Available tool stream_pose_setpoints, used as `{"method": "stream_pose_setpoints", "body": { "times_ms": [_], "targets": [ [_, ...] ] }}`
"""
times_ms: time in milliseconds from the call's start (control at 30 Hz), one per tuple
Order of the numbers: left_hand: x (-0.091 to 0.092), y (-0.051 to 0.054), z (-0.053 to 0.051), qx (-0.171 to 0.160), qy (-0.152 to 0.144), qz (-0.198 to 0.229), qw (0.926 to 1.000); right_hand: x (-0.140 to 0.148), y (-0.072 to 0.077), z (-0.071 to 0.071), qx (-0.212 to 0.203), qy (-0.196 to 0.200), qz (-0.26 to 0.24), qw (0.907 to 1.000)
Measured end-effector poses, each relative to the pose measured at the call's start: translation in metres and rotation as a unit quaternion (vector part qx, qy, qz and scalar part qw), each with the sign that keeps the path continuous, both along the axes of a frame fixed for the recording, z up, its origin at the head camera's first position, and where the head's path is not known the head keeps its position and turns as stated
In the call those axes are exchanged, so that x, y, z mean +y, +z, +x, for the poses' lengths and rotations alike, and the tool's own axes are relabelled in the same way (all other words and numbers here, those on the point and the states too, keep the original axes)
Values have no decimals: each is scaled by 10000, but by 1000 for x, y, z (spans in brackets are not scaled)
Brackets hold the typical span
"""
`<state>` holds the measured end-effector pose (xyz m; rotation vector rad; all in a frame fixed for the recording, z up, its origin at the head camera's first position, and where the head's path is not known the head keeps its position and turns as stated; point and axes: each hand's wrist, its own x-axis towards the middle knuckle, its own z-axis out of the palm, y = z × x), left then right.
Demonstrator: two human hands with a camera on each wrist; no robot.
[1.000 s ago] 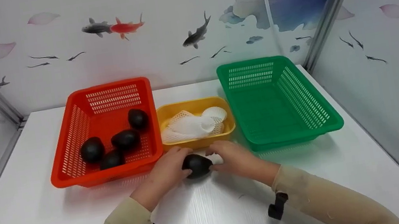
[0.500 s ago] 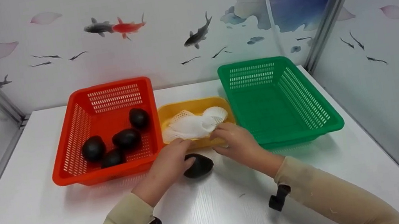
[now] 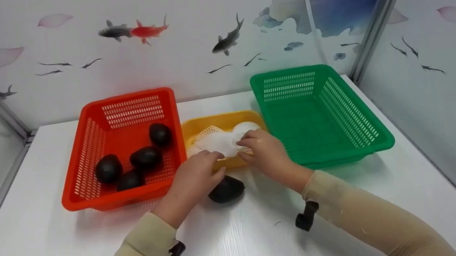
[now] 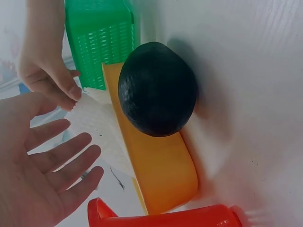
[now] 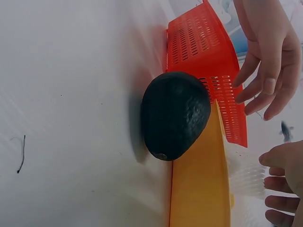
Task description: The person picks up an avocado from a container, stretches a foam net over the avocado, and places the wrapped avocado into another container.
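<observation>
Left hand (image 3: 194,176) hovering wide-fingered and gripping nothing, black avocado (image 3: 229,191) lying on table (image 3: 228,250) just beside yellow tub (image 3: 234,162), right hand (image 3: 270,153) reaching to white foam netting (image 3: 217,143), cannot tell whether pinching it

Hands (image 3: 192,178) (image 3: 265,153) up from black fruit (image 3: 228,190) to yellow basket (image 3: 233,163)

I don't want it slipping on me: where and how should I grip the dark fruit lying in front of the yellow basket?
Probably round its fuller left half, from above and the near side. The dark fruit lies on its side, tapering to the right, so that end offers less to hold. The yellow basket stands close behind, crowding the far side.
</observation>
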<state>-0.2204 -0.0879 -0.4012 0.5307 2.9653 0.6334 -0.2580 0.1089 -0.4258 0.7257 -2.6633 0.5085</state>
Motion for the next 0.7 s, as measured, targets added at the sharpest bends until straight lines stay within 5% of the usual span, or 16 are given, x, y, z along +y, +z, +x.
{"method": "stream_pose_setpoints", "body": {
  "times_ms": [700],
  "targets": [
    [-15, 3, -5, 421, 421, 531, 9968, 6, 11, -1, 127, -232, -483, 9985]
  ]
}}
